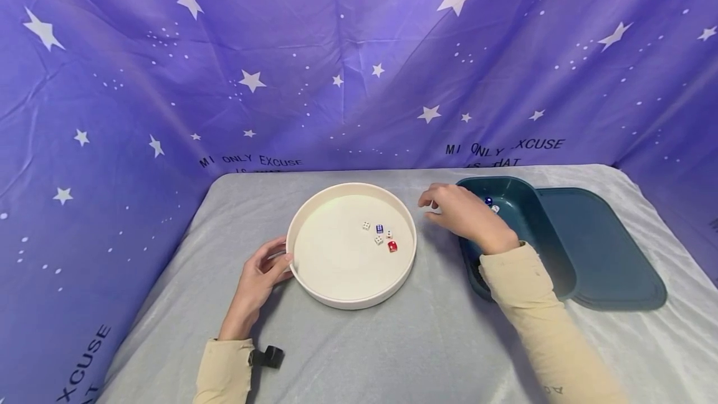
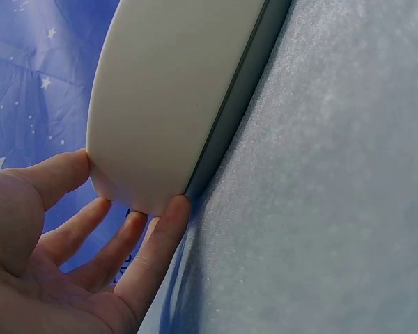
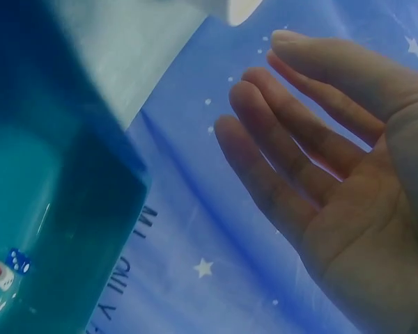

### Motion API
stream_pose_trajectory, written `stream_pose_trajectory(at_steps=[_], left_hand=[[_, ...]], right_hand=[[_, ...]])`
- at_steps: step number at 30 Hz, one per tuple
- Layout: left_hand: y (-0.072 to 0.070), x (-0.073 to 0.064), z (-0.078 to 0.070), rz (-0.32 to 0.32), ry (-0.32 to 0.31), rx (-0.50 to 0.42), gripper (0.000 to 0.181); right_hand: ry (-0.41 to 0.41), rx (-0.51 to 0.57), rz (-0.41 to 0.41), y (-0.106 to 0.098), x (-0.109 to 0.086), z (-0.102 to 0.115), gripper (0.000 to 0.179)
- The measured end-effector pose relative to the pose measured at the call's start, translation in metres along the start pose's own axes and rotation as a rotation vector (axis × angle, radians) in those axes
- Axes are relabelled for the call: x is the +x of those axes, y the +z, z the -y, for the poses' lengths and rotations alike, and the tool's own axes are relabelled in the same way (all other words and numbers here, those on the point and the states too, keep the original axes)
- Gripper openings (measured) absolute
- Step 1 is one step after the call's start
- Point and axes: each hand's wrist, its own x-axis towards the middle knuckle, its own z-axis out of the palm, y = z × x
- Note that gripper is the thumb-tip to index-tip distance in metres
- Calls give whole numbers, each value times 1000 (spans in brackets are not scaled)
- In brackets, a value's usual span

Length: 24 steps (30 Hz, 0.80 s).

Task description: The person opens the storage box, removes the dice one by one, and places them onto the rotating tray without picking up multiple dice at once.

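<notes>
A round cream tray (image 1: 325, 254) stands on the table. Several dice lie toward its right side, among them a red die (image 1: 392, 246), a blue die (image 1: 379, 229) and a white die (image 1: 366, 226). At the tray's left side is my left hand (image 1: 262, 276), its thumb at the rim. In the left wrist view, the other fingertips touch the tray's outer wall (image 2: 174, 83), with the fingers fairly straight. My right hand (image 1: 462, 214) hovers between the tray and a teal box (image 1: 524, 223). Its fingers are loosely bent, and the right wrist view shows a bare palm.
Inside the box lie a blue die (image 3: 17, 261) and a white die (image 3: 1, 275). My right forearm crosses over the box and hides part of it. Beside it on the right lies a flat teal lid (image 1: 608, 254). A purple star-patterned cloth (image 1: 348, 80) hangs behind the grey-covered table (image 1: 364, 354).
</notes>
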Motion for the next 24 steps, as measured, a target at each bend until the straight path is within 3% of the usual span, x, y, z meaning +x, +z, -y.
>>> stream_pose_trajectory(at_steps=[15, 24], left_hand=[[0, 0, 0, -1, -4, 0, 49], [0, 1, 0, -4, 4, 5, 48]], right_hand=[[74, -8, -3, -11, -16, -29, 22], [113, -44, -5, -6, -25, -46, 25]])
